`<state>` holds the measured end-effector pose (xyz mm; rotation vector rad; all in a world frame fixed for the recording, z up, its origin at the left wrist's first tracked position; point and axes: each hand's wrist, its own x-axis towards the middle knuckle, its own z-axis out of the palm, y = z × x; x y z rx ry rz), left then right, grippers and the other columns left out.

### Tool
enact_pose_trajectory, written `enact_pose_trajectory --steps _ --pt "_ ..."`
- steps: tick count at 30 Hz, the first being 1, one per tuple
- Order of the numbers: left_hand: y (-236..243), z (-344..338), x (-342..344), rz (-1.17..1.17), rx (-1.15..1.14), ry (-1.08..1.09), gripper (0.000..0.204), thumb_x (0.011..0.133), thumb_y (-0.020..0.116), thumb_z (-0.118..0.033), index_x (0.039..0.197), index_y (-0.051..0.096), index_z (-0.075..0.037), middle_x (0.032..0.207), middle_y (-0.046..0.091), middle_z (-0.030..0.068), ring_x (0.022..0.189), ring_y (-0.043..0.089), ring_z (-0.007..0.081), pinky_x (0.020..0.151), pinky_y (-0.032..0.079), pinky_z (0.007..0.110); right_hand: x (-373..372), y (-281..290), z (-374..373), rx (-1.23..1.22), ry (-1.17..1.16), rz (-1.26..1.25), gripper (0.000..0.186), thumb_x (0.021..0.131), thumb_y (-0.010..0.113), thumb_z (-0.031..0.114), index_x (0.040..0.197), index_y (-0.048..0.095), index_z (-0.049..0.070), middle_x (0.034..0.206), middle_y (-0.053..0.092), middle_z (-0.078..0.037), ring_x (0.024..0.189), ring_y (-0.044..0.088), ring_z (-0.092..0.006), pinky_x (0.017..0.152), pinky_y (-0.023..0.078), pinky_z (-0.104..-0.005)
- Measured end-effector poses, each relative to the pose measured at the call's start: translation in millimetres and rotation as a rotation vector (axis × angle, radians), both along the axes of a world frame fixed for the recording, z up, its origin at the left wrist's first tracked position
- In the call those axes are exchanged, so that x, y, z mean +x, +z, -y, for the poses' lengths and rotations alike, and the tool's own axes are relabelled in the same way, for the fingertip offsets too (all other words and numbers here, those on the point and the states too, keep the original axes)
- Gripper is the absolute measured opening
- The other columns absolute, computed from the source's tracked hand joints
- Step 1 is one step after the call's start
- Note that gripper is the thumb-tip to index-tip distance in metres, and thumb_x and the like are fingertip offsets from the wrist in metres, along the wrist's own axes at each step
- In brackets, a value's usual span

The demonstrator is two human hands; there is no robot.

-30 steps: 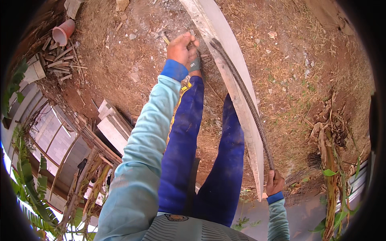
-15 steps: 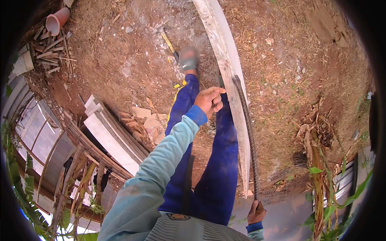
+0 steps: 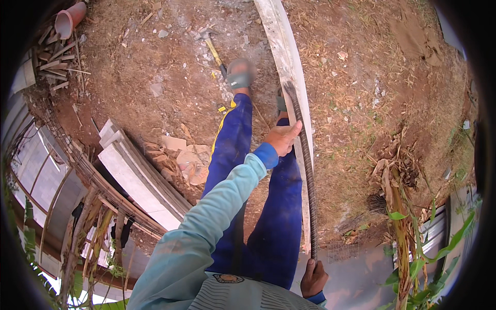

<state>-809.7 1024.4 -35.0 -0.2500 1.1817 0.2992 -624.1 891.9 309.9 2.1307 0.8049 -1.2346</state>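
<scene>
A long ribbed steel bar (image 3: 308, 191), rusty brown, runs lengthwise over a narrow wooden board (image 3: 281, 49). My right hand (image 3: 314, 278) is closed around the bar's near end, low in the view. My left hand (image 3: 282, 139) lies over the board's left edge, with one digit stretched out to the side of the bar. Its other fingers are mostly hidden, so I cannot tell if they grip anything. The bar's far end rests on or just above the board, beside my right foot (image 3: 281, 102).
A hammer (image 3: 213, 52) with a yellow and black handle lies by my left foot (image 3: 240, 75). Stacked boards (image 3: 139, 178) and wood scraps (image 3: 181, 155) are at left. A reddish bucket (image 3: 70, 20) and more scrap wood stand far left; a plant (image 3: 400, 232) grows at right.
My left hand has moved right and slightly nearer, up to the bar. The bar's far end has swung left over the board, and my right hand has shifted left with its near end.
</scene>
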Motion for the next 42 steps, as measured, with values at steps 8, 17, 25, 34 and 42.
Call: enact_pose_trajectory --steps 8,17,25,34,42 --pt "-27 24 46 -0.535 0.37 -0.482 0.042 0.081 0.075 -0.031 0.062 0.055 0.002 0.05 0.046 0.0064 0.047 0.047 0.0196 0.051 0.039 0.039 67 -103 112 0.061 0.048 -0.053 0.044 0.097 0.046 0.038 0.08 0.056 -0.001 0.057 0.056 -0.02 0.055 0.058 -0.0434 0.051 0.044 -0.0475" --pt "-15 11 46 -0.644 0.379 -0.717 0.042 0.08 0.075 -0.033 0.063 0.058 0.001 0.057 0.054 0.0131 0.055 0.051 0.0222 0.058 0.043 0.039 89 -155 165 0.178 0.039 -0.166 0.041 0.096 0.047 0.037 0.082 0.055 0.0 0.058 0.055 -0.024 0.058 0.057 -0.0469 0.051 0.044 -0.0513" --pt "-54 -40 -38 -0.717 0.48 -0.344 0.036 0.092 0.063 -0.035 0.081 0.07 0.0 0.053 0.046 -0.0029 0.044 0.038 0.0089 0.044 0.032 0.028 123 -231 189 0.337 0.087 -0.238 0.04 0.095 0.049 0.037 0.086 0.056 -0.001 0.061 0.057 -0.025 0.06 0.058 -0.0474 0.054 0.046 -0.052" --pt "-120 -118 -39 -0.636 0.386 -0.889 0.037 0.085 0.073 -0.032 0.072 0.061 0.0 0.051 0.038 -0.0031 0.04 0.031 0.0086 0.037 0.024 0.031 184 -309 185 0.286 0.212 -0.254 0.047 0.095 0.047 0.038 0.113 0.057 -0.005 0.077 0.062 -0.031 0.074 0.061 -0.049 0.064 0.049 -0.0534" --pt "-100 -122 -21 -0.661 0.316 -1.001 0.038 0.084 0.074 -0.031 0.063 0.053 -0.007 0.05 0.038 -0.0013 0.038 0.029 0.0105 0.036 0.021 0.032 194 -345 188 0.231 0.178 -0.332 0.049 0.094 0.049 0.039 0.117 0.055 -0.004 0.086 0.063 -0.031 0.081 0.06 -0.0502 0.071 0.048 -0.0543"
